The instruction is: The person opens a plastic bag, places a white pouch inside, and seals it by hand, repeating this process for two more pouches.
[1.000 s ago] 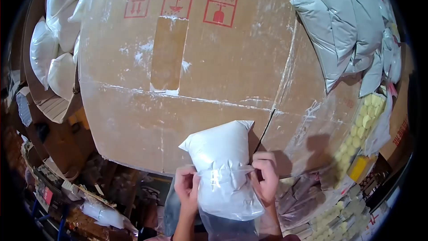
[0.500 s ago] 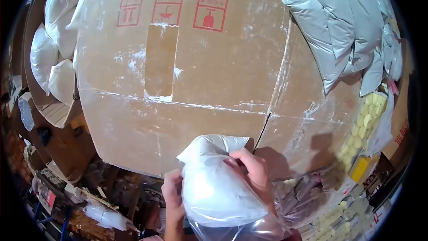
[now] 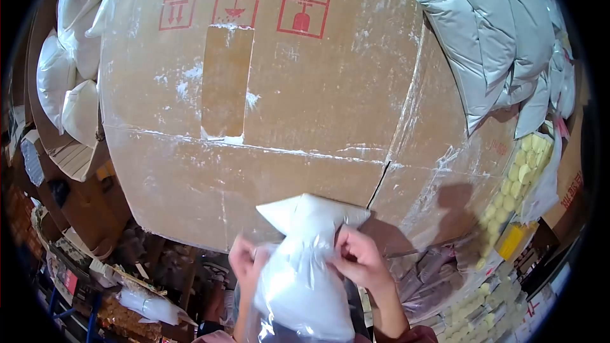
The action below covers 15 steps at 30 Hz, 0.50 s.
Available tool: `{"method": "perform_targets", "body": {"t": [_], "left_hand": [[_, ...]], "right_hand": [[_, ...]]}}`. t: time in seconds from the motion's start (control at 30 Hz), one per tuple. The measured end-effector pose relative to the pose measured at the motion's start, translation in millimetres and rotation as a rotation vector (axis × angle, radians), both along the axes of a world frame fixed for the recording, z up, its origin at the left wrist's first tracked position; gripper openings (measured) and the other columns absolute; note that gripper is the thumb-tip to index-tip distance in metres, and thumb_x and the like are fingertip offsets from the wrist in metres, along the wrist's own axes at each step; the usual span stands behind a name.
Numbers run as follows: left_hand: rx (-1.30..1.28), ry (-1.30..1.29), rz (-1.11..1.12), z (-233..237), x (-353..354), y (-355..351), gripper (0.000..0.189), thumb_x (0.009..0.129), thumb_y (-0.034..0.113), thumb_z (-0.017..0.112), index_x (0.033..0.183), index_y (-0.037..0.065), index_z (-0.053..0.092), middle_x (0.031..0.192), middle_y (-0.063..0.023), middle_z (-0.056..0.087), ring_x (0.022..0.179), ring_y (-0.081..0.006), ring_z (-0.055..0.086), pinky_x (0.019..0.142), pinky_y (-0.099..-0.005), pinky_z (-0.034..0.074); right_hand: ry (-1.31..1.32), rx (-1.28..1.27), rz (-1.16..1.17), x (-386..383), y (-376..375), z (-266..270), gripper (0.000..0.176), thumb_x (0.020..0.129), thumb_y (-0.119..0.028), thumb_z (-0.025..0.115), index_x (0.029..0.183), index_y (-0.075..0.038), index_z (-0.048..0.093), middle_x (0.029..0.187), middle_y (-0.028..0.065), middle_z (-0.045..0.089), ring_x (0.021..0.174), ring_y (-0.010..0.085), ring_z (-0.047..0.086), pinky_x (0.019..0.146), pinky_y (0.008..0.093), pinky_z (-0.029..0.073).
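A white stuffed bag (image 3: 305,273) stands at the near edge of the cardboard surface, with clear shiny plastic around its lower part. It is drawn in at the middle, and its flat top flares to two pointed corners. On its left side, my left hand (image 3: 246,260) has curled, slightly blurred fingers at the clear plastic. My right hand (image 3: 361,257) is closed at the bag's right side, thumb and fingertips pinched against the narrowed part. The bag's underside is hidden.
A large cardboard sheet (image 3: 318,95) with red print and white powder marks fills the middle. White filled bags are piled at the right (image 3: 483,44) and left (image 3: 79,82). A clear pack of pale yellow round pieces (image 3: 511,184) lies at the right edge.
The bag has gone from a rounded bulge to a narrowed waist with a flared top. My left hand has shifted slightly right; my right hand has moved down beside the narrowed part.
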State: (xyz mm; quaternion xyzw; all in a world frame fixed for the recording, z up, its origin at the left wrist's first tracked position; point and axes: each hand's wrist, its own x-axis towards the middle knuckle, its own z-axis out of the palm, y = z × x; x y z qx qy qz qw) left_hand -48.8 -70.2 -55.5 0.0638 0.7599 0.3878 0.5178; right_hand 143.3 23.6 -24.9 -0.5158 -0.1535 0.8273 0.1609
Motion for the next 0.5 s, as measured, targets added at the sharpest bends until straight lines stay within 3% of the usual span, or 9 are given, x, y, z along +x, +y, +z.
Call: {"method": "perform_targets", "body": {"t": [0.07,0.13,0.2,0.33,0.37,0.47,0.5], "left_hand": [[0.044,-0.344,0.252,-7,11,26,0.029,0.087,0.005,0.064,0.070,0.008,0.040,0.065,0.0051,0.043,0.056,-0.0034,0.039,0.051,-0.0199,0.035],[-0.013,-0.258,0.157,-4,13,28,0.027,0.090,0.008,0.064,0.070,0.006,0.045,0.067,0.0041,0.050,0.059,-0.0021,0.043,0.050,-0.0186,0.033],[-0.168,-0.159,0.042,18,18,44,0.025,0.089,0.010,0.065,0.071,0.004,0.049,0.068,0.0033,0.053,0.062,-0.0021,0.046,0.051,-0.0187,0.034],[-0.177,-0.161,-0.162,16,13,21,0.022,0.090,0.009,0.064,0.072,0.000,0.054,0.066,0.0049,0.050,0.063,-0.0012,0.042,0.054,-0.0182,0.032],[-0.163,-0.206,-0.177,10,9,8,0.021,0.089,0.009,0.064,0.073,0.001,0.053,0.069,0.0039,0.053,0.064,-0.0023,0.045,0.057,-0.0188,0.037],[0.055,-0.350,0.045,2,20,-4,0.021,0.090,0.009,0.063,0.074,0.003,0.051,0.072,0.0022,0.056,0.064,-0.0041,0.049,0.060,-0.0202,0.041],[-0.008,-0.362,0.093,-5,26,-11,0.020,0.090,0.009,0.062,0.075,0.004,0.050,0.076,-0.0001,0.059,0.066,-0.0059,0.052,0.061,-0.0222,0.044]], "right_hand": [[-0.204,0.026,0.069,-4,-6,-2,0.017,0.086,-0.003,0.066,0.081,-0.003,0.050,0.074,-0.0020,0.050,0.068,0.0034,0.049,0.060,0.0196,0.041],[-0.566,0.262,0.084,-21,-14,9,0.023,0.082,-0.003,0.069,0.073,-0.003,0.049,0.067,-0.0051,0.045,0.063,0.0021,0.040,0.055,0.0191,0.033],[-0.752,0.296,0.066,-19,-36,5,0.020,0.085,-0.006,0.067,0.074,-0.002,0.051,0.066,-0.0052,0.045,0.063,0.0028,0.039,0.054,0.0200,0.033],[-0.618,-0.026,-0.106,-15,-41,14,0.019,0.090,-0.012,0.063,0.078,-0.003,0.052,0.069,-0.0048,0.047,0.065,0.0034,0.040,0.056,0.0196,0.034],[-0.492,-0.141,-0.223,-5,-55,11,0.011,0.089,-0.010,0.064,0.087,-0.004,0.056,0.082,-0.0013,0.056,0.071,0.0048,0.050,0.061,0.0225,0.042],[-0.230,-0.055,-0.500,-2,-74,-10,0.012,0.092,-0.010,0.060,0.101,-0.004,0.056,0.090,-0.0015,0.059,0.074,0.0046,0.053,0.065,0.0210,0.044],[-0.233,-0.162,-0.540,-3,-79,-16,0.023,0.093,-0.010,0.056,0.115,-0.002,0.054,0.093,-0.0010,0.061,0.080,0.0055,0.056,0.071,0.0200,0.046]]}}
